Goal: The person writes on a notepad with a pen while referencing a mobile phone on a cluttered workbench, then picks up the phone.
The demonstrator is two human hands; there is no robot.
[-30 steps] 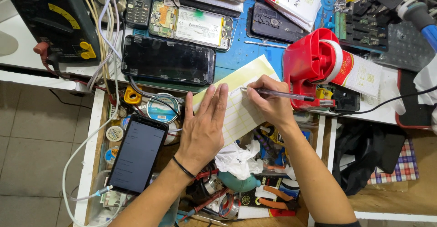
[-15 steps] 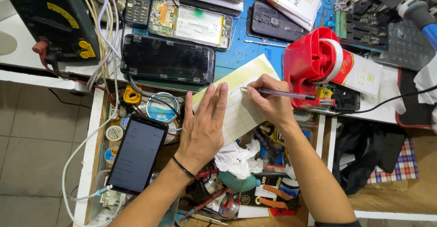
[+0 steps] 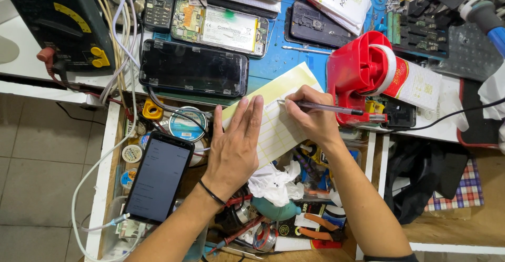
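Observation:
My left hand (image 3: 235,147) lies flat, fingers together, on the lower left part of a pale yellow ruled form (image 3: 276,112) at the edge of the blue work mat. My right hand (image 3: 310,116) grips a clear-barrelled pen (image 3: 321,107), its tip touching the form near its upper middle. A thin black band circles my left wrist. A black smartphone (image 3: 158,177) with a lit screen lies left of my left hand, a white cable plugged into its bottom end.
A dark phone (image 3: 193,68) lies face up above the form. An opened phone with its battery showing (image 3: 226,29) sits further back. A red tape dispenser (image 3: 363,75) stands right of the pen. Crumpled tissue (image 3: 273,183), pliers, tape rolls and wires fill the open drawer below.

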